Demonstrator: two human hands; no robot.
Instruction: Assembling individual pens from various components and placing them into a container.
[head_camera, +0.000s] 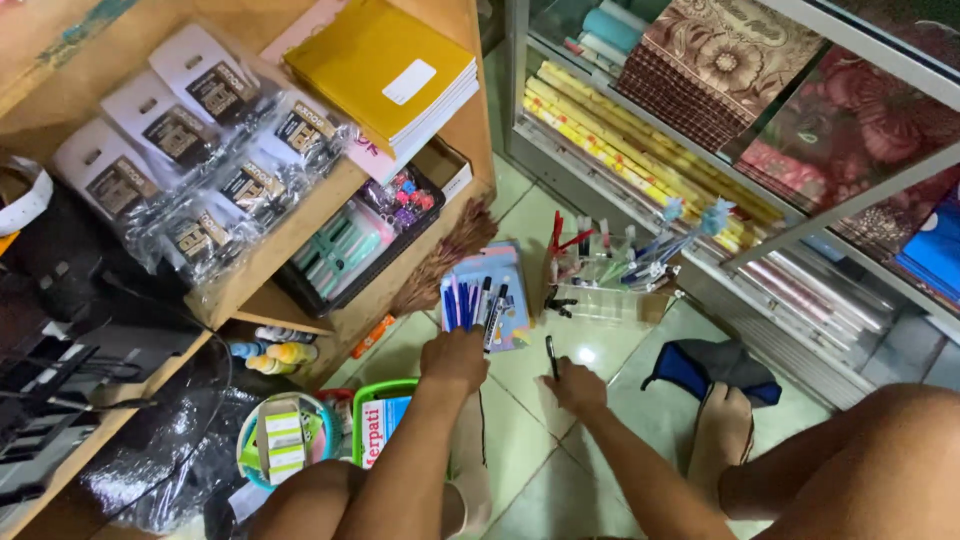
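My left hand (455, 357) holds a fanned bunch of pens and markers (472, 303), blue, black and white, above a light blue pack (510, 270) lying on the tiled floor. My right hand (577, 385) is closed on a single black pen (551, 355) that stands upright just right of the bunch. Beyond both hands sits a clear plastic organiser (610, 275) with red, black and blue pens in it. Two loose black pens (560, 303) lie beside it on the floor.
A wooden shelf (290, 235) at left carries packaged tape rolls, a stack of yellow notebooks (385, 65) and a tray of stationery. A glass cabinet (760, 150) at right holds rolled and folded wrapping paper. Green baskets (372, 420) and a blue cloth (700, 365) lie on the floor.
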